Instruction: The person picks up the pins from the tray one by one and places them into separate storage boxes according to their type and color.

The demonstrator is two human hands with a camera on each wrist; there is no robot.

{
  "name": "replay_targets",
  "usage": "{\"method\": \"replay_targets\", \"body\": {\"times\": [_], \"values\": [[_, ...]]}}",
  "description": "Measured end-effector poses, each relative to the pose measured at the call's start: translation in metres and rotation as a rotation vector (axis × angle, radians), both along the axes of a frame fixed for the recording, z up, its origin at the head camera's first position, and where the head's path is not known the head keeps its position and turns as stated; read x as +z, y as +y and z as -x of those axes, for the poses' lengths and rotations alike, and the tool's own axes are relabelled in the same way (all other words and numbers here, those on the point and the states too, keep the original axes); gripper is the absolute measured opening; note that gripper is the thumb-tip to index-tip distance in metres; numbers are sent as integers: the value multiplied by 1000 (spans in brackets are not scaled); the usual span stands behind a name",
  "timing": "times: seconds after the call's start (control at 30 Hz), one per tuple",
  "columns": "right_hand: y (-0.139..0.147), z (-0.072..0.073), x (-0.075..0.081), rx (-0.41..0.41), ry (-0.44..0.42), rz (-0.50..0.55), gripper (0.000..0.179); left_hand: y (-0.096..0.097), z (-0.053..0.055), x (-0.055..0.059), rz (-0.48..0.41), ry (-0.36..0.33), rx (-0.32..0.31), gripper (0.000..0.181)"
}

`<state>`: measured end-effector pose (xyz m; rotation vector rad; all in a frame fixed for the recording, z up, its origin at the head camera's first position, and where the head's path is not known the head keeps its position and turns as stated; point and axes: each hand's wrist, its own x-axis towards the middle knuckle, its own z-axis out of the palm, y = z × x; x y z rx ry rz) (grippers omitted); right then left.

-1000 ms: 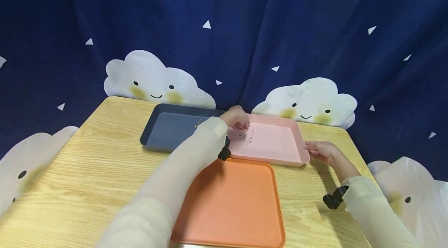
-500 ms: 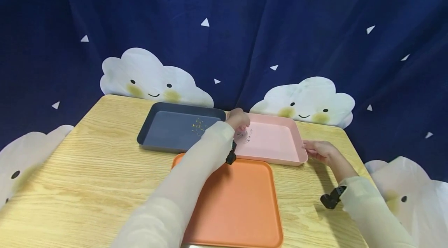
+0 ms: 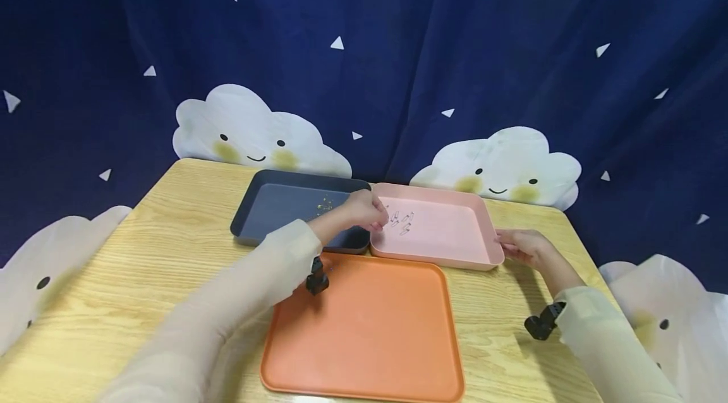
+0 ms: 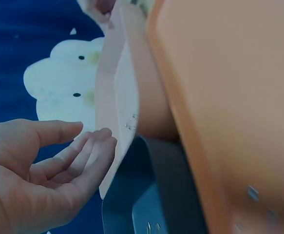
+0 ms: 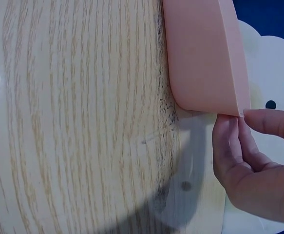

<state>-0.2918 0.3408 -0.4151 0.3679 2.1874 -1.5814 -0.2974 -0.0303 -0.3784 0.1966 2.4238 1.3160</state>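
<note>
My left hand [image 3: 364, 210] hovers where the dark blue tray [image 3: 244, 216] meets the pink tray [image 3: 449, 232]. In the left wrist view its thumb and relaxed fingers stand apart with nothing visible between them. Several thin silver wire pieces [image 3: 406, 227], perhaps paper clips, lie in the left part of the pink tray. Tiny gold-coloured pieces [image 3: 325, 204] lie in the dark blue tray, partly hidden by my left arm. My right hand [image 5: 258, 170] pinches the rim of the pink tray between thumb and fingers at its right end.
An orange tray [image 3: 370, 333] lies in front of the two deeper trays. A few small shiny pieces [image 4: 253, 192] rest on it near my left wrist. The wooden table [image 3: 142, 264] ends at a dark blue curtain [image 3: 387, 62] with clouds on it.
My left hand has moved left and nearer to me from over the pink tray, uncovering more silver wire pieces there. My right hand stays on the pink tray's rim.
</note>
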Motion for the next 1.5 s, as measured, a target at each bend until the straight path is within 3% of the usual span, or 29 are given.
{"method": "replay_targets", "body": {"times": [0.1, 0.2, 0.43, 0.63, 0.73, 0.87, 1.0, 1.2, 1.33, 1.5], "values": [[-1, 0, 1, -2, 2, -1, 62, -20, -15, -4, 12, 23, -66, 11], [0, -2, 0, -14, -1, -3, 62, -37, -29, -8, 64, 91, -162, 8], [0, -2, 0, -28, 1, -26, 60, -71, -61, -15, 212, 349, -376, 7], [0, -1, 1, -6, 9, -28, 61, -91, -77, -22, 327, 532, -507, 7], [0, -1, 1, 2, 12, -19, 62, -98, -83, -27, 389, 645, -528, 10], [0, -1, 0, -6, 10, -13, 62, -102, -90, -35, 526, 771, -500, 17], [0, -1, 1, -12, 6, -16, 61, -102, -94, -42, 647, 814, -462, 17], [-2, -3, 1, -19, 9, 19, 47, -103, -92, -52, 652, 923, -453, 21], [-1, -3, 2, -44, -7, 28, 45, -102, -87, -54, 649, 957, -500, 24], [-2, -3, 3, -59, -21, -8, 57, -98, -84, -54, 763, 1045, -613, 22]]}}
